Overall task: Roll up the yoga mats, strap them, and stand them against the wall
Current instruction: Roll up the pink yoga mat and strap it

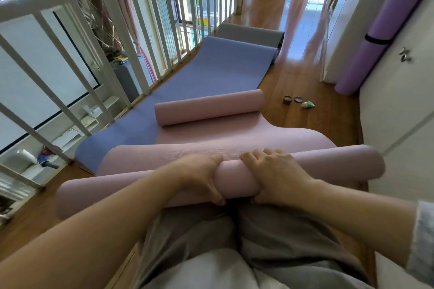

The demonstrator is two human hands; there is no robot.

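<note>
A wooden floor carries a blue mat unrolled toward 12 o'clock, a pink mat overlapping its near end and a grey mat beyond. At 2 o'clock lie two small round lids and a green packet, near an upright rolled purple mat.

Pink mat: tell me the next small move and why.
Probably roll the pink mat forward another turn, keeping it tight. The left hand and right hand both grip the rolled part near its middle. A flat stretch lies unrolled ahead, ending in a curled far end. No strap is on it yet.
</note>
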